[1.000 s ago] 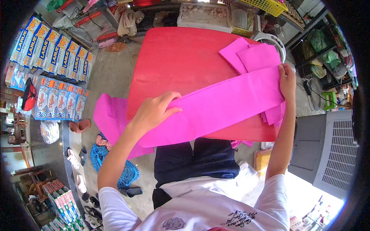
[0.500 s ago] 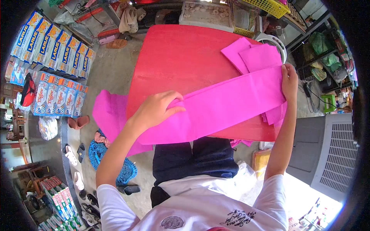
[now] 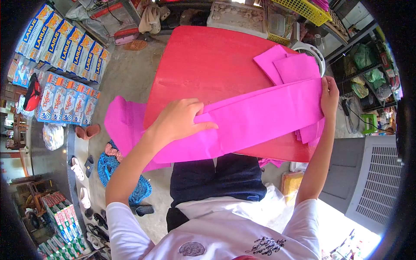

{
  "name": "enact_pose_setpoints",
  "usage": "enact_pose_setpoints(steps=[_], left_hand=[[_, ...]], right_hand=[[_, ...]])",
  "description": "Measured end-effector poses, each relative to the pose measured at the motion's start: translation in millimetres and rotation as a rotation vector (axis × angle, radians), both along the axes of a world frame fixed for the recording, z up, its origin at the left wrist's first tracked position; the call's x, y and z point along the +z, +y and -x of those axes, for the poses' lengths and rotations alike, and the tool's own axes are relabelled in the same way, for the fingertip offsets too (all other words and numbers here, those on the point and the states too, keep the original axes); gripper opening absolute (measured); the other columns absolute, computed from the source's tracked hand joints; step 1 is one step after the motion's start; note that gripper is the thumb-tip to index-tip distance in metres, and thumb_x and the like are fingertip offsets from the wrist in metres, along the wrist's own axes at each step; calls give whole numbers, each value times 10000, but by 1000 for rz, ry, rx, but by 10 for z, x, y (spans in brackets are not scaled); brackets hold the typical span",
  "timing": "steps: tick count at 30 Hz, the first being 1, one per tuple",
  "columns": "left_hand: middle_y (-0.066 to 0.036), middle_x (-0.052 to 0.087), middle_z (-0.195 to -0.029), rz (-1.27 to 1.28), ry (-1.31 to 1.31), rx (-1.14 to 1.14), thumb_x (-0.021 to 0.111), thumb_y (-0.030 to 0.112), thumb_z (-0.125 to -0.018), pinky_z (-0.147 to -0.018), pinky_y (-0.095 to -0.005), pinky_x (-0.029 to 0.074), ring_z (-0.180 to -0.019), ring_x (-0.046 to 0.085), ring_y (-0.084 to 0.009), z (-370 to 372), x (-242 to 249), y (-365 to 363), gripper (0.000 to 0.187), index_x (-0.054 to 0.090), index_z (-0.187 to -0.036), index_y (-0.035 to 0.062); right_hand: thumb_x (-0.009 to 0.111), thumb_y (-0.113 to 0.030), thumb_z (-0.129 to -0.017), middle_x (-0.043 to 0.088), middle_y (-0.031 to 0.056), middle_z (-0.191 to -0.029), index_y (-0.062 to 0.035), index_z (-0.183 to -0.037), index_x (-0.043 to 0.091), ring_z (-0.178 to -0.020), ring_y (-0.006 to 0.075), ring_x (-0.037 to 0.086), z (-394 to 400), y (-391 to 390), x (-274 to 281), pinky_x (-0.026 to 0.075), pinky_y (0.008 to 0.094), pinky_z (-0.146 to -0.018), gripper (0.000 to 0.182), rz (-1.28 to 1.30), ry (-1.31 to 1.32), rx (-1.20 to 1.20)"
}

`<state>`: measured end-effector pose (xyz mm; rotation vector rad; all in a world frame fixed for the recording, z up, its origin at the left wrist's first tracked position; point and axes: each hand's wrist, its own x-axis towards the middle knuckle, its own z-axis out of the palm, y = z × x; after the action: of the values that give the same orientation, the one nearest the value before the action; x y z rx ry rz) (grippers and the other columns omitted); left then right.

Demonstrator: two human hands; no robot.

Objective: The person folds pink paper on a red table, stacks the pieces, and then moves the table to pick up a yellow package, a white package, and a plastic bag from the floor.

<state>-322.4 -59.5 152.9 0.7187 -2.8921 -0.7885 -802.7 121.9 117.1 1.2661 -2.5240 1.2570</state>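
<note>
A long strip of bright pink paper (image 3: 255, 121) stretches across the near part of a red table (image 3: 208, 65). My left hand (image 3: 177, 123) grips the strip near its middle-left, and the paper's left end (image 3: 123, 125) hangs off the table's left edge. My right hand (image 3: 329, 95) pinches the strip's right end at the table's right edge. More pink sheets (image 3: 288, 65) lie stacked under and behind that end.
Stacks of blue drink cartons (image 3: 65, 73) stand on the floor at left, with sandals (image 3: 80, 169) and a blue mat (image 3: 117, 177) below them. A grey cooler unit (image 3: 372, 177) stands at right. A yellow basket (image 3: 303, 11) and shelves sit beyond the table.
My left hand has closed a little more over the strip, creasing it. The view has shifted slightly; my right hand keeps its hold on the right end.
</note>
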Motion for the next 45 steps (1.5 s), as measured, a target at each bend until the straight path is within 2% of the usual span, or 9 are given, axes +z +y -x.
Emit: enact_pose_setpoints(steps=[6,12,15,24,30,33,36,39,45], left_hand=[[-157,616,-806,-29,292,7,759,324,-917,-648,-456,491,-734,633,-360,-118,-231,-80,383,621,-781,-7],[-148,583,-688,14,435,16,777,277,-908,-572,-440,465,-605,592,-341,-139,-310,-83,375,597,-736,-3],[-136,566,-625,34,407,30,778,282,-912,-540,-437,457,-553,583,-339,-161,-338,-100,376,595,-729,9],[-155,649,-698,37,389,127,796,259,-907,-549,-407,488,-594,669,-305,-120,-443,-256,279,625,-923,39],[-166,642,-693,124,334,79,765,274,-933,-562,-451,504,-618,663,-373,-13,-460,-486,282,606,-908,42],[-182,642,-698,273,254,96,743,306,-948,-573,-485,499,-651,666,-404,89,-455,-579,294,600,-914,51],[-194,641,-695,235,260,104,733,327,-952,-581,-505,495,-671,671,-413,186,-511,-708,297,599,-932,63],[-197,613,-615,192,328,100,702,425,-956,-558,-536,485,-632,655,-433,264,-574,-797,394,577,-868,62],[-168,651,-660,318,320,28,739,495,-893,-573,-513,509,-672,675,-410,157,-769,-969,484,581,-769,54]], right_hand=[[552,-252,-1080,686,120,-919,-4,-1098,633,-852,156,616,71,46,-64,492,326,-810,262,12,-15,-3],[548,-238,-1083,660,98,-897,-6,-1085,621,-851,144,589,31,53,-99,482,311,-801,243,44,32,37],[544,-236,-1086,661,87,-905,-6,-1080,621,-855,134,580,19,58,-93,478,304,-809,242,37,-7,38],[556,-251,-1083,686,87,-922,-11,-1097,630,-873,138,609,-46,55,-76,487,318,-807,251,55,-51,-4],[543,-271,-1087,691,136,-949,-15,-1118,636,-889,182,645,-8,33,-73,498,340,-819,274,14,10,-45],[549,-263,-1081,694,147,-952,-21,-1114,640,-890,205,653,-67,18,-25,500,347,-828,261,25,57,-85],[550,-265,-1075,706,159,-967,-20,-1120,641,-910,242,675,2,40,-54,505,365,-847,265,1,86,-83],[544,-267,-1071,709,184,-995,-15,-1125,643,-926,282,692,-49,41,-54,511,389,-856,277,-50,91,-120],[520,-259,-1073,710,226,-1004,-9,-1121,645,-948,392,698,-12,37,-190,517,439,-845,283,-97,169,-110]])
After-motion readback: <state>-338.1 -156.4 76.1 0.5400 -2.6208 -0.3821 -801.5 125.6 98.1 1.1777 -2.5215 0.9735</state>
